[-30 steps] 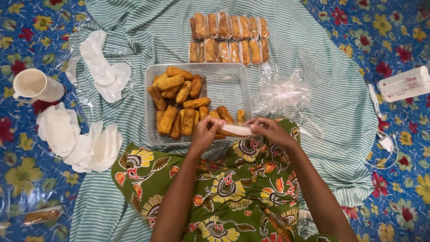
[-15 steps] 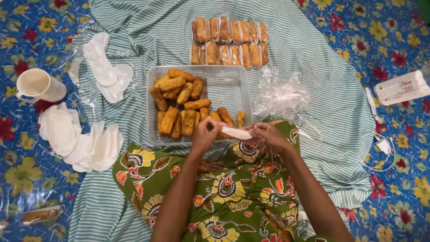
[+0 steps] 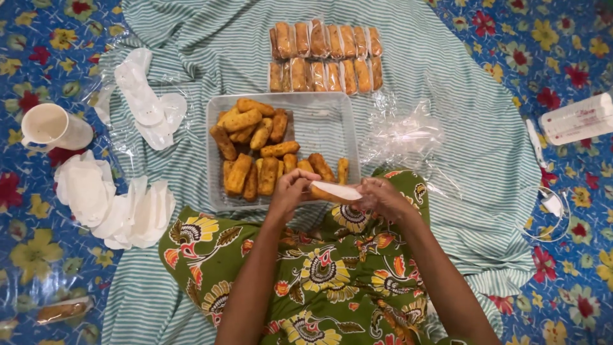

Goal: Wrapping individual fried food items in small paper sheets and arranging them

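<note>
My left hand (image 3: 290, 190) and my right hand (image 3: 382, 197) together hold one fried roll with a white paper liner (image 3: 336, 191) over it, just above my lap. The left fingers pinch its left end, the right fingers its right end. Directly beyond them lies a clear plastic tray (image 3: 325, 121) with several golden fried rolls (image 3: 255, 153) piled in its left half. Two rows of rolls wrapped in clear plastic (image 3: 325, 57) lie farther back on the striped cloth.
White paper liners lie in piles at the left (image 3: 112, 201) and upper left (image 3: 147, 102). A white cup (image 3: 51, 126) stands at far left. Clear plastic bags (image 3: 408, 134) lie right of the tray. A white tube-like pack (image 3: 578, 119) and cable (image 3: 549, 204) lie at the right.
The paper liner has been laid closer over the roll and both hands have drawn slightly together around it. The tray and wrapped rows have not moved.
</note>
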